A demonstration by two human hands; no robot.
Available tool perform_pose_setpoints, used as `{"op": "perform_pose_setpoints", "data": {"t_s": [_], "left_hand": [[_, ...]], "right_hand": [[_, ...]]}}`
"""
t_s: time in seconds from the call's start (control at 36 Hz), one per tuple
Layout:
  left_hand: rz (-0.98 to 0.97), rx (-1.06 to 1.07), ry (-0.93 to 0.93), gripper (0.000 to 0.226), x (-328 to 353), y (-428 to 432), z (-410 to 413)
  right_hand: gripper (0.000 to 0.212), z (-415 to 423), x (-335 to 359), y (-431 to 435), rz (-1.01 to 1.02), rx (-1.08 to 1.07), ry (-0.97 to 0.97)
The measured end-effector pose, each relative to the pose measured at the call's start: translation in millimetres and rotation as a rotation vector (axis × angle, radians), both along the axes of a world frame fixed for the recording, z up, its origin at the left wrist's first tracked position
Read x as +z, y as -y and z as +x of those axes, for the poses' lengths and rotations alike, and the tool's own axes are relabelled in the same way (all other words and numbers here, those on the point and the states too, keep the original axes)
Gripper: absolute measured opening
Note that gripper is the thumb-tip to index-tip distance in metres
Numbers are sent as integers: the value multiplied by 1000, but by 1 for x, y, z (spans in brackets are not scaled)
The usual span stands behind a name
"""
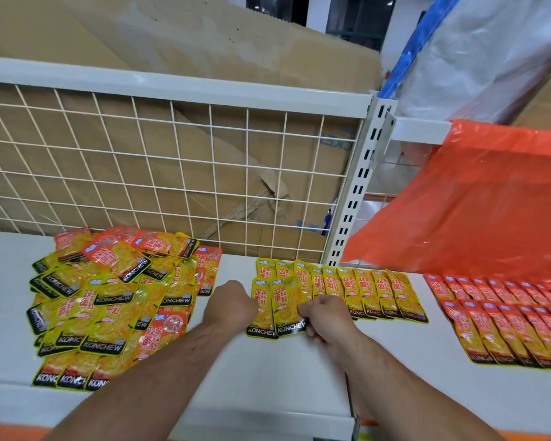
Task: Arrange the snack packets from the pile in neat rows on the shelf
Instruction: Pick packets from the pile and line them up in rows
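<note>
**Asker:** Dozens of packets, then. Where do they lie?

**Describer:** Left of the yellow row point(363, 291), a loose pile point(115, 300) of yellow and orange packets sprawls on the white shelf point(268, 377). At that row's left end, the left hand point(233, 302) is curled against the outer packet point(260, 308); whether it pinches it, I cannot tell. The right hand point(325, 316) has its fingers point(306, 308) pinching the front packet point(288, 308) by its right edge. Right of the yellow row lie the orange rows point(506, 319).

**Asker:** How will a packet handle?

**Describer:** Probably light, thin, glossy and slippery. Best pinched at a sealed edge and slid flat.
</note>
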State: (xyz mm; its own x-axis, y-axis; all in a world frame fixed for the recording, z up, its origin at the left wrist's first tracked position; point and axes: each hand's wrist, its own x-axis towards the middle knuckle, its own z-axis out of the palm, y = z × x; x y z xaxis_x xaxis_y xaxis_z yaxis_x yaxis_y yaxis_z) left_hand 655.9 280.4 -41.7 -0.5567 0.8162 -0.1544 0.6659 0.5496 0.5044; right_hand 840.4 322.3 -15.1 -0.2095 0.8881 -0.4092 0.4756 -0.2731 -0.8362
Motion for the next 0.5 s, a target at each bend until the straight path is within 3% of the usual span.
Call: {"op": "perform_pose_setpoints", "data": {"t_s": [0.22,0.5], "left_hand": [[-4,-19,-24,15,-2,-3,-2],[13,-26,11,12,-2,-5,-4]], "right_hand": [[25,-7,-7,0,269,50,405],[27,-14,-3,-1,317,56,538]]}}
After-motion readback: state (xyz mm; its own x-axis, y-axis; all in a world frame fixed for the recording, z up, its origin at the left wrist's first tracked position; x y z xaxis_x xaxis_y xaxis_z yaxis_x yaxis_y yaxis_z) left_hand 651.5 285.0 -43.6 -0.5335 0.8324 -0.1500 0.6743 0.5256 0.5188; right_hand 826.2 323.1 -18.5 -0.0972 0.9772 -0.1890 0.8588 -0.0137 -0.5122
